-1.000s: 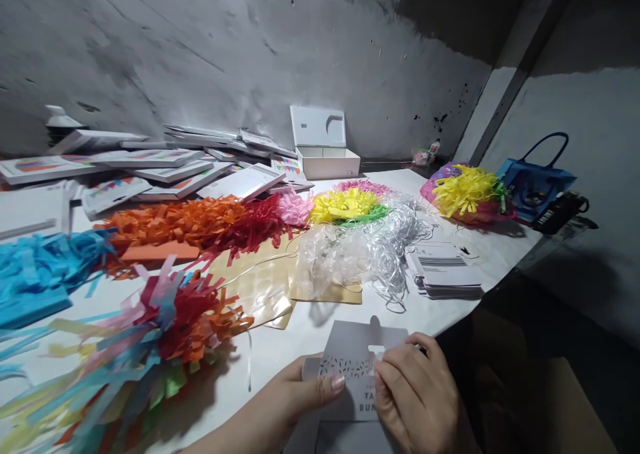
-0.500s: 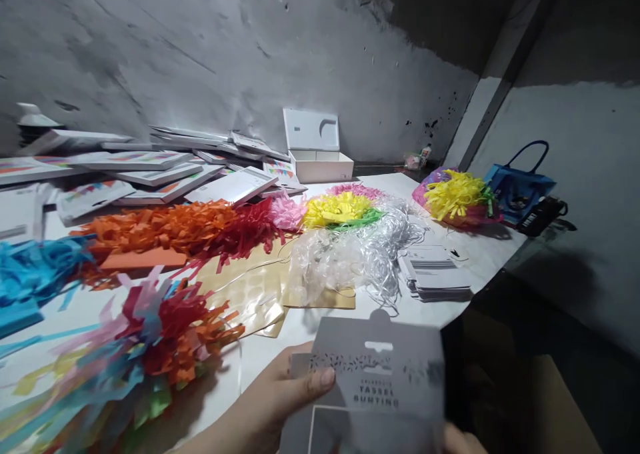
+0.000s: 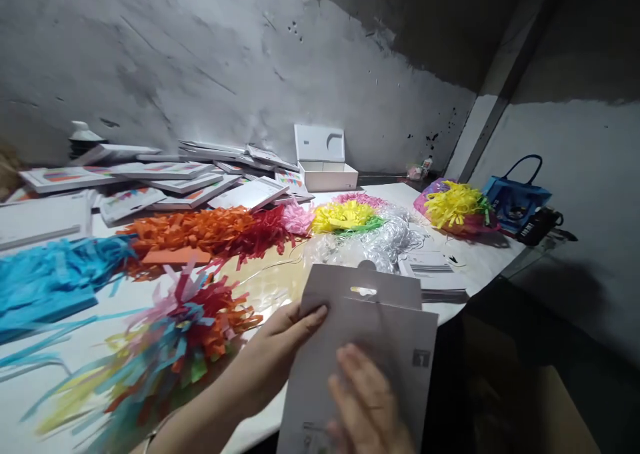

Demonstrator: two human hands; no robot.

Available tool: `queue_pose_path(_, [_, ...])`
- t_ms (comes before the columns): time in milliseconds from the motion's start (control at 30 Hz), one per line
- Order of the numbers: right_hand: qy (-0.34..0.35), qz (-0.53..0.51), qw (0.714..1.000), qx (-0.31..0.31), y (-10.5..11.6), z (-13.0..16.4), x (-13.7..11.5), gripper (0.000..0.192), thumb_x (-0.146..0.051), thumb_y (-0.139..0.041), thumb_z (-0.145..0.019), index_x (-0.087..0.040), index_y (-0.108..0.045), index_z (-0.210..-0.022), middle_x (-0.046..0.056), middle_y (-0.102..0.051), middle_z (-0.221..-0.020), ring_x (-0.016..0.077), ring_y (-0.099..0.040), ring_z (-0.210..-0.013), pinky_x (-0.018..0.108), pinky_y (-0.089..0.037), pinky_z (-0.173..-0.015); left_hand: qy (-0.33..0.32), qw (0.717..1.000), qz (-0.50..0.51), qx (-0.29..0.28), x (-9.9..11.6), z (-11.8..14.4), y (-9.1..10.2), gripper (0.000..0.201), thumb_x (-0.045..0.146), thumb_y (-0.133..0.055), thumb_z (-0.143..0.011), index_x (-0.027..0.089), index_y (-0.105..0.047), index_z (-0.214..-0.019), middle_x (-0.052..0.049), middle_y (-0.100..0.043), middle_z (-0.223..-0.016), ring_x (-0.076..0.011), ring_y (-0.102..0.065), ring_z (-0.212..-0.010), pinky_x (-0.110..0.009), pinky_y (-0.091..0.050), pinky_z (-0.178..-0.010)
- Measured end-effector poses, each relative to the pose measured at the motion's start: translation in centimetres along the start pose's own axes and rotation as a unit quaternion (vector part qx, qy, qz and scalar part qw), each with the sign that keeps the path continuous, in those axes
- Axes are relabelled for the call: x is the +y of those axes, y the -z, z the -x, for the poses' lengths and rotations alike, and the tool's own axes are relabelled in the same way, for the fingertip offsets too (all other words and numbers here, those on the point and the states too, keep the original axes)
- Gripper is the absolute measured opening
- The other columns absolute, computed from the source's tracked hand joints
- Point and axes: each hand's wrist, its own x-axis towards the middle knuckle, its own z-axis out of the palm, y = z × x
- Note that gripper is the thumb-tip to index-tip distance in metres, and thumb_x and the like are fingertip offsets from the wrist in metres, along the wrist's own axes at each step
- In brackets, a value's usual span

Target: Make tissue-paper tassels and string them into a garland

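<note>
A flat grey-white tassel bunting box (image 3: 400, 327) with a hang-hole tab at its top is tilted up in front of me. My left hand (image 3: 287, 341) grips its left edge, thumb on the near face and the other fingers behind, hidden. Against the lower middle of that face lies my right hand (image 3: 370, 401), slightly blurred, its fingers stretched out and holding nothing. Left of the box sits a bunch of multicoloured tassels (image 3: 185, 327) in pink, red, orange, blue, yellow and green.
Blue tassels (image 3: 60, 274), orange tassels (image 3: 195, 227) and yellow tassels (image 3: 345, 215) lie across the table. White boxes (image 3: 165, 171) are heaped behind. Farther right are white string (image 3: 393, 237), a card stack (image 3: 435, 274) and a blue bag (image 3: 515, 197). Below right stands a cardboard box (image 3: 565, 407).
The box has been turned from its printed "Tassel Bunting" face to a plainer face and raised. My right hand has moved from its right edge onto this face.
</note>
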Motion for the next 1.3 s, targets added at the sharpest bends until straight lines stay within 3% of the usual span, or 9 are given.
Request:
queue_pose_path(133, [-0.040, 0.045, 0.992, 0.107, 0.5, -1.4, 2.3, 0.034, -0.014, -0.061, -0.093, -0.023, -0.067, -0.125, 0.009, -0.072, -0.103, 0.0234, -0.070, -0.091, 0.038, -0.058, -0.078, 0.100, 0.994, 0.032, -0.018, 0.1, 1.2, 2.9, 0.040, 0.037, -0.086, -0.075, 0.014, -0.076, -0.106, -0.012, -0.080, -0.091, -0.0223, -0.074, -0.078, -0.026, -0.057, -0.070])
queue_pose_path(233, [-0.024, 0.006, 0.995, 0.096, 0.9, -3.1, 2.7, 0.025, -0.011, -0.060, -0.094, -0.021, -0.071, -0.114, 0.006, -0.070, -0.090, 0.0187, -0.068, -0.082, 0.035, -0.054, -0.074, 0.147, 0.987, 0.051, -0.043, -0.9, 1.9, 3.7, 0.040, 0.037, -0.088, -0.071, 0.012, -0.077, -0.102, -0.013, -0.080, -0.091, -0.0256, -0.075, -0.081, -0.031, -0.059, -0.076])
queue_pose_path(433, [-0.003, -0.086, 0.994, 0.065, 0.5, -4.1, 2.4, 0.026, -0.004, -0.061, -0.092, -0.018, -0.070, -0.112, 0.006, -0.069, -0.087, 0.0164, -0.065, -0.080, 0.033, -0.054, -0.074, 0.154, 0.981, 0.112, -0.047, -1.9, 1.4, 4.0, 0.039, 0.035, -0.087, -0.072, 0.008, -0.078, -0.099, -0.016, -0.079, -0.086, -0.0240, -0.075, -0.072, -0.029, -0.059, -0.070])
queue_pose_path(867, [0.029, -0.057, 0.998, 0.003, -0.6, -4.7, 2.6, 0.020, 0.000, -0.053, -0.091, -0.015, -0.067, -0.095, 0.004, -0.070, -0.080, 0.0154, -0.066, -0.073, 0.041, -0.048, -0.091, 0.178, 0.972, 0.149, -0.028, -2.5, 1.5, 3.8, 0.036, 0.034, -0.086, -0.073, 0.007, -0.077, -0.095, -0.017, -0.079, -0.088, -0.0234, -0.074, -0.069, -0.029, -0.059, -0.067])
queue_pose_path(967, [-0.035, -0.107, 0.992, 0.052, -1.0, -4.1, 2.8, 0.014, -0.007, -0.055, -0.091, -0.019, -0.062, -0.088, 0.001, -0.066, -0.077, 0.0146, -0.064, -0.071, 0.033, -0.051, -0.078, 0.180, 0.973, 0.144, -0.013, -2.4, 1.6, 3.8, 0.036, 0.034, -0.087, -0.071, 0.008, -0.077, -0.094, -0.016, -0.079, -0.083, -0.0230, -0.074, -0.067, -0.029, -0.059, -0.065])
queue_pose_path(1067, [-0.190, -0.166, 0.963, 0.096, 0.1, -2.2, 4.4, 0.012, -0.018, -0.054, -0.094, -0.022, -0.057, -0.083, 0.001, -0.063, -0.077, 0.0143, -0.063, -0.068, 0.025, -0.050, -0.062, 0.180, 0.974, 0.140, -0.002, -2.2, 1.9, 4.0, 0.039, 0.034, -0.088, -0.070, 0.008, -0.076, -0.097, -0.015, -0.079, -0.084, -0.0251, -0.075, -0.071, -0.031, -0.059, -0.067])
queue_pose_path(1133, [-0.232, -0.084, 0.966, 0.078, 1.6, -0.5, 6.2, 0.014, -0.026, -0.053, -0.096, -0.021, -0.061, -0.085, 0.002, -0.067, -0.079, 0.0164, -0.063, -0.067, 0.028, -0.051, -0.063, 0.173, 0.974, 0.143, 0.001, -2.1, 2.0, 4.2, 0.042, 0.034, -0.088, -0.070, 0.010, -0.075, -0.102, -0.015, -0.079, -0.086, -0.0265, -0.075, -0.074, -0.033, -0.060, -0.069])
queue_pose_path(1233, [-0.151, 0.135, 0.979, 0.024, 3.3, 1.0, 8.2, 0.027, -0.037, -0.051, -0.098, -0.019, -0.070, -0.101, 0.009, -0.074, -0.093, 0.0270, -0.068, -0.084, 0.043, -0.049, -0.079, 0.162, 0.976, 0.146, -0.013, -2.0, 2.1, 4.2, 0.043, 0.033, -0.088, -0.071, 0.011, -0.075, -0.105, -0.014, -0.079, -0.088, -0.0256, -0.075, -0.075, -0.033, -0.060, -0.071])
queue_pose_path(1300, [-0.102, 0.167, 0.980, 0.041, 3.6, 0.6, 7.9, 0.028, -0.034, -0.050, -0.099, -0.017, -0.068, -0.114, 0.012, -0.073, -0.104, 0.0291, -0.067, -0.094, 0.046, -0.047, -0.086, 0.161, 0.976, 0.145, -0.030, -2.1, 1.9, 3.8, 0.044, 0.033, -0.088, -0.071, 0.011, -0.075, -0.106, -0.015, -0.079, -0.089, -0.0251, -0.075, -0.077, -0.032, -0.059, -0.071])
